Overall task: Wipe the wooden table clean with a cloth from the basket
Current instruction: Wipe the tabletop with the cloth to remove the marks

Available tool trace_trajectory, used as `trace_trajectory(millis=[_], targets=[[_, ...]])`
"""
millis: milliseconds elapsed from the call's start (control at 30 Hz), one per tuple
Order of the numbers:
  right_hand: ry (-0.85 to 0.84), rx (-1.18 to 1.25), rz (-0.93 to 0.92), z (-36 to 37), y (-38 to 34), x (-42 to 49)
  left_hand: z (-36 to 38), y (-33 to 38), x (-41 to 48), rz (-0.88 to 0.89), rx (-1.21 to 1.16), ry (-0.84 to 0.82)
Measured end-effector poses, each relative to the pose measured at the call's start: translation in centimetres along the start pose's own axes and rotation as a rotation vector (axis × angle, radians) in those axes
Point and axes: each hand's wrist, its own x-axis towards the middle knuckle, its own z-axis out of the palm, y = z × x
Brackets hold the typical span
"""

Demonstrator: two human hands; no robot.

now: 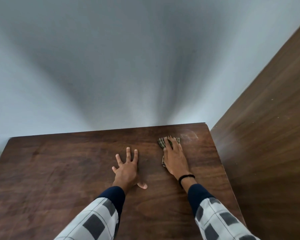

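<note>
A dark wooden table (62, 170) fills the lower part of the head view. My right hand (175, 157) lies flat on a small green-and-cream checked cloth (161, 142), pressing it onto the tabletop near the far right corner; cloth shows past the fingertips and beside the palm. A pale dusty smear (189, 135) marks the wood just right of the cloth. My left hand (126, 168) rests palm down on the bare wood with its fingers spread, a hand's width left of the right hand. No basket is in view.
A pale grey wall (111, 66) rises right behind the table's far edge. A tall dark wooden panel (267, 135) stands close along the table's right side. The table's left far corner (10, 138) is rounded.
</note>
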Motion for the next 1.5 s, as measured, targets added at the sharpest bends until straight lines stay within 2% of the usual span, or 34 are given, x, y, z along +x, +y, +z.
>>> trace_trajectory(millis=[100,200,267,300,333,433,500,567,633,800,867,967,1000,1033,1133,1200,1300,1400,1467,1500], targets=[[0.003,-0.029,-0.05,-0.3,1.6,2.7,-0.1,0.1,0.0,-0.004,0.004,-0.008],[0.014,0.009,0.116,-0.9,2.4,5.9,-0.1,0.0,-0.1,0.002,0.006,-0.002],[0.082,0.037,0.254,-0.6,1.3,5.7,-0.1,0.0,-0.1,-0.001,0.004,-0.001],[0.119,0.03,0.266,-0.2,0.3,4.8,-0.1,0.0,-0.1,0.0,0.005,-0.001],[0.133,0.013,0.209,0.2,-0.7,3.6,0.0,0.0,0.0,0.002,0.005,-0.003],[0.07,-0.01,-0.163,0.7,-1.0,0.7,-0.1,0.0,0.0,0.003,-0.006,-0.009],[0.045,-0.037,-0.274,0.1,0.9,2.0,-0.1,0.0,-0.1,-0.003,-0.008,-0.006],[0.026,-0.073,-0.195,-0.7,2.6,4.6,0.0,0.0,-0.1,-0.001,-0.006,-0.004],[0.035,-0.071,-0.022,-1.1,3.7,6.6,0.0,-0.1,-0.2,0.003,-0.003,0.0],[0.219,0.066,0.354,-0.1,0.7,3.9,0.1,0.0,0.1,0.004,-0.014,0.001],[0.207,0.046,0.256,1.0,-1.3,1.7,0.0,0.0,0.1,0.001,-0.018,-0.004],[0.13,-0.025,-0.095,1.6,-0.5,1.0,-0.2,0.1,-0.1,-0.004,-0.017,-0.013],[0.1,-0.041,-0.137,1.0,0.6,1.8,-0.2,0.2,-0.2,-0.002,-0.019,-0.009],[0.074,-0.054,-0.119,0.4,1.7,2.8,-0.2,0.3,-0.3,-0.001,-0.019,-0.006],[0.091,0.009,0.167,-0.8,2.9,4.6,-0.3,0.3,-0.4,-0.01,-0.028,-0.009],[0.122,0.023,0.227,-0.5,1.4,3.3,-0.3,0.3,-0.4,-0.008,-0.03,-0.009],[0.046,0.038,-0.069,0.2,-1.0,-2.6,-0.3,0.4,-0.2,-0.008,-0.027,-0.015],[-0.081,-0.007,-0.382,-0.8,1.0,-4.7,-0.4,0.4,-0.3,-0.011,-0.019,-0.008],[-0.085,-0.075,-0.423,-1.3,2.8,-1.9,-0.4,0.4,-0.4,-0.01,-0.023,-0.01],[-0.067,-0.073,-0.349,-1.4,3.4,0.0,-0.4,0.4,-0.4,-0.008,-0.025,-0.011]])
